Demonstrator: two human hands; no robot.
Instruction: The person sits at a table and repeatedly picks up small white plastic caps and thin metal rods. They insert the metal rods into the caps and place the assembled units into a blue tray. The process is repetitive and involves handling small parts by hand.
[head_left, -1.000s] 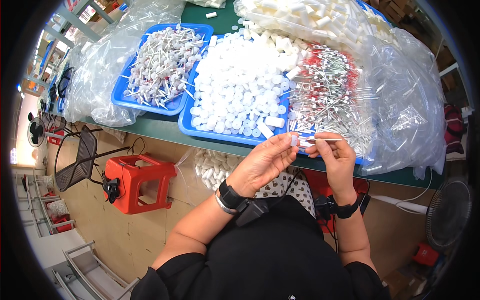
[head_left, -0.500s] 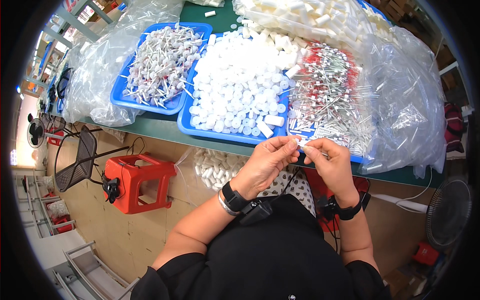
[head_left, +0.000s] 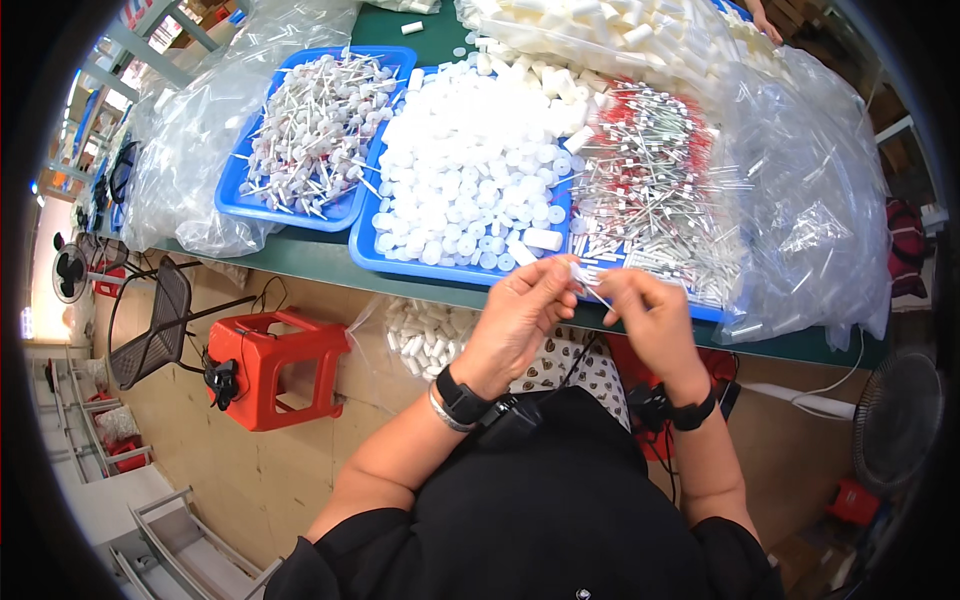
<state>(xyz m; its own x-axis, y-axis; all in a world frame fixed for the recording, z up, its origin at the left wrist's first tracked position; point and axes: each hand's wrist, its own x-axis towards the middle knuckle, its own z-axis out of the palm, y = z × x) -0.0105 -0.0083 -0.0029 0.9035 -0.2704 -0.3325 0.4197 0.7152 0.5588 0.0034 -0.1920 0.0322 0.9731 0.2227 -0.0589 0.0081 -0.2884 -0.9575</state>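
Observation:
Just in front of the table's near edge, my left hand (head_left: pixel 530 312) pinches a small white plastic piece (head_left: pixel 577 272) between thumb and fingertips. From that piece a thin pale rod (head_left: pixel 597 296) slants down toward my right hand (head_left: pixel 650 318), whose closed fingers hold its other end. The fingers partly hide how rod and piece join. Behind my hands, a blue tray (head_left: pixel 385 262) is heaped with round translucent white discs (head_left: pixel 470 210) and a few white cylinders (head_left: pixel 543 239). Thin metal-coloured rods with red and white parts (head_left: pixel 650 170) are piled to its right.
A blue tray (head_left: pixel 228 205) of discs on rods (head_left: pixel 310 130) stands at left. Clear plastic bags (head_left: pixel 810 210) lie to the right, with white cylinders (head_left: pixel 620 35) behind. Another person's hand (head_left: pixel 766 28) shows at far right. A red stool (head_left: pixel 270 370) stands below the table.
My hands have drawn slightly apart, and the thin rod now shows between them. My left hand has risen a little to the left. Another person's hand has come into view at far right.

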